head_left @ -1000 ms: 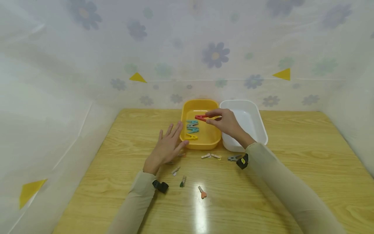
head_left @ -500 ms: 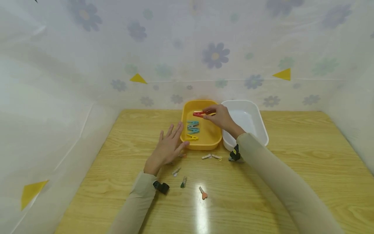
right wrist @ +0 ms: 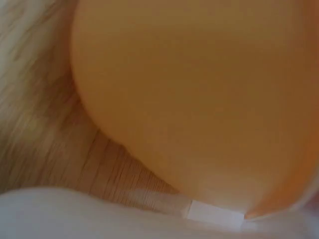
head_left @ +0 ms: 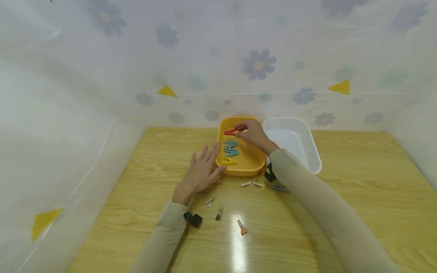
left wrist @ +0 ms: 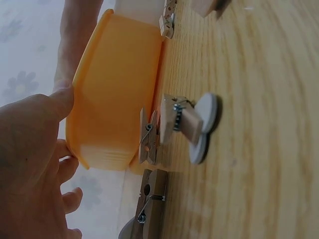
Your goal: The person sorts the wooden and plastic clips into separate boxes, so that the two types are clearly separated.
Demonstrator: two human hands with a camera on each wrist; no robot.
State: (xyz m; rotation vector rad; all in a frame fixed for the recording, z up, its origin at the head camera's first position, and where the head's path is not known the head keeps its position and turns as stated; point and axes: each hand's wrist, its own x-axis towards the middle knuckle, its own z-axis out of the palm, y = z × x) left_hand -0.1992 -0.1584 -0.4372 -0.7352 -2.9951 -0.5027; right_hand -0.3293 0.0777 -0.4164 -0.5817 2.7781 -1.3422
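My right hand pinches a red plastic clothespin over the far part of the yellow tub. Two blue clothespins and a yellow one lie inside that tub, with a greyish piece between the blue ones. Spread fingers of my left hand rest at the tub's left rim. In the left wrist view, the left thumb and a finger touch the rim of the orange-looking tub wall. The right wrist view is blurred, showing mostly tub wall and no clear fingers.
A white tub stands against the yellow one's right side. Several small wooden clothespins lie in front, including one with an orange heart and one with green. A grey clothespin lies partly under my right sleeve.
My right hand has carried the red clothespin leftward and toward the back of the yellow tub. The left hand stays at the rim. The head view has shifted slightly.
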